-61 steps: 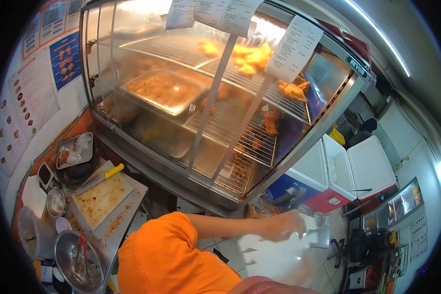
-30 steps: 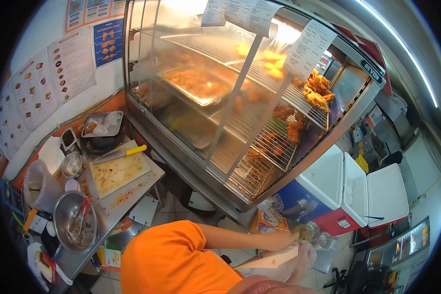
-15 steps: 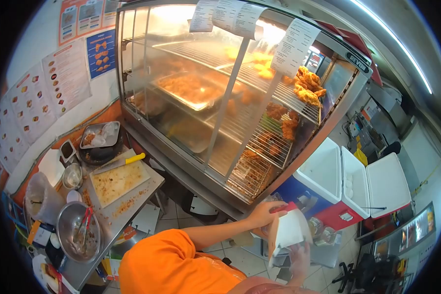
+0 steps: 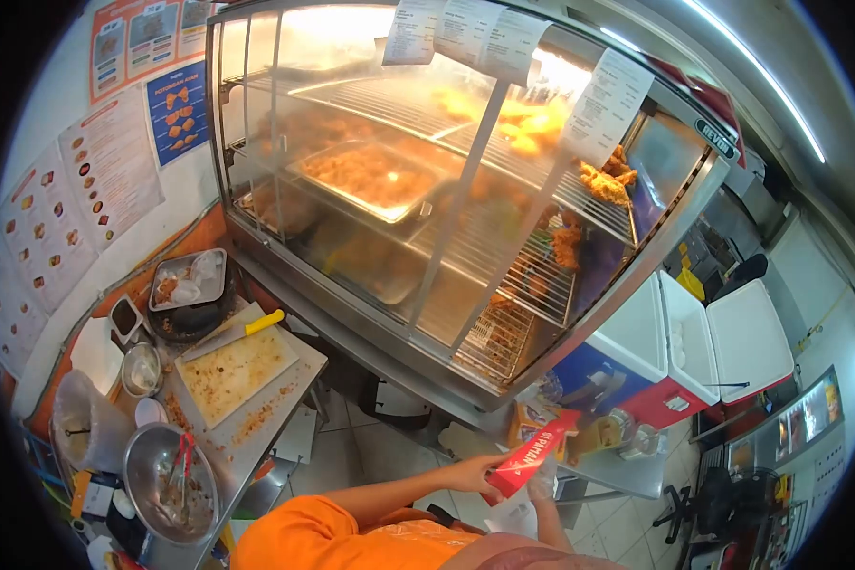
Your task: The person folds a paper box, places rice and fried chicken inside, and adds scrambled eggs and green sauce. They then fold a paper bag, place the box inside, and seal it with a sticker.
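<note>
My left hand (image 4: 479, 475) is closed around the near end of a red paper food box (image 4: 534, 462) with white lettering on its side. The box is tilted, its far end pointing up and right. Close against its right side is my right hand (image 4: 543, 488), which looks whitish and blurred, perhaps in a clear glove; its fingers are not distinct. A white piece (image 4: 513, 519) shows below the box, between my hands. Beyond the box, an orange printed pack (image 4: 527, 424) lies near clear tubs (image 4: 614, 432) on a small metal table (image 4: 627, 475).
A glass heated cabinet (image 4: 370, 275) with fried chicken (image 4: 606, 184) stands ahead. On the left, a steel table holds a cutting board (image 4: 233, 370), a yellow-handled knife (image 4: 261, 323) and a bowl with red tongs (image 4: 141, 475). Open coolers (image 4: 651, 404) stand at right.
The box has turned from showing its white inside to its red lettered side, and sits lower and more to the left. My left hand has moved down with it. The view has shifted slightly.
</note>
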`<action>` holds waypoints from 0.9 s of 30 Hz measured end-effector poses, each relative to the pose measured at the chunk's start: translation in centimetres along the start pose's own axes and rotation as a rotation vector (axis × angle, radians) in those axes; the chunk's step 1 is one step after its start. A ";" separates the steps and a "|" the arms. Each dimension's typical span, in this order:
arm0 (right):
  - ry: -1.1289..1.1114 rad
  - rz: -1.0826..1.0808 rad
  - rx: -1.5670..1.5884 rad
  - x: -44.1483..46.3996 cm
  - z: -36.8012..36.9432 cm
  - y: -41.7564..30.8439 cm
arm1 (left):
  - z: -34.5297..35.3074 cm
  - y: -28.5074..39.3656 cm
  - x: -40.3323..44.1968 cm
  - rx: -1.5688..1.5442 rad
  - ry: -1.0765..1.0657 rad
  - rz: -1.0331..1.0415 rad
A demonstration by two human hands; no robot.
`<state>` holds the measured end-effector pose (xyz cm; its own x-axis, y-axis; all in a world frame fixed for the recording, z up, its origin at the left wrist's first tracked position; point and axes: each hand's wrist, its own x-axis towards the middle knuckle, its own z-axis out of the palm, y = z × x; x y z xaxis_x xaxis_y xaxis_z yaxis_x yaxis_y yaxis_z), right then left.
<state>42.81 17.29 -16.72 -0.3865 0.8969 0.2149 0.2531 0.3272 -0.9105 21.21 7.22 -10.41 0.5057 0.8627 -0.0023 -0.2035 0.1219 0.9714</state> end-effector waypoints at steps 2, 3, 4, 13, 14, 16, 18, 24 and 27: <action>-0.099 -0.068 -0.394 -0.9 1.1 -4.1 | -1.1 -1.1 -0.6 0.029 -0.061 0.191; -0.199 -0.148 -0.785 -0.9 1.9 -6.3 | -1.9 -3.5 0.4 0.027 0.106 0.147; -0.192 -0.140 -0.782 -1.5 2.6 -7.2 | -2.4 -5.0 0.7 0.024 0.272 0.099; -0.308 0.228 -0.316 -4.5 0.4 -3.9 | -2.5 -3.9 -0.1 0.101 0.317 0.279; -0.296 0.095 -0.461 -4.4 -0.4 -3.6 | -1.2 -0.8 -0.4 0.272 0.400 0.186; -0.282 0.026 -0.570 -4.0 -1.3 -3.6 | 0.3 1.0 0.4 0.438 0.480 0.084; -0.263 -0.133 -0.791 -3.6 -2.8 -3.6 | 1.9 1.1 2.1 0.491 0.652 0.057; -0.355 -0.046 -1.083 0.0 -7.5 -5.4 | 3.2 0.8 7.9 0.624 0.567 0.108; -0.231 0.078 -1.193 2.3 -13.6 -11.5 | 3.0 0.0 12.2 0.526 0.311 0.177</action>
<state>51.05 19.61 -0.96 -0.4522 0.8919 -0.0048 0.8919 0.4522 0.0052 29.91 16.24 -9.70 0.2190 0.9595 0.1769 0.2170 -0.2247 0.9500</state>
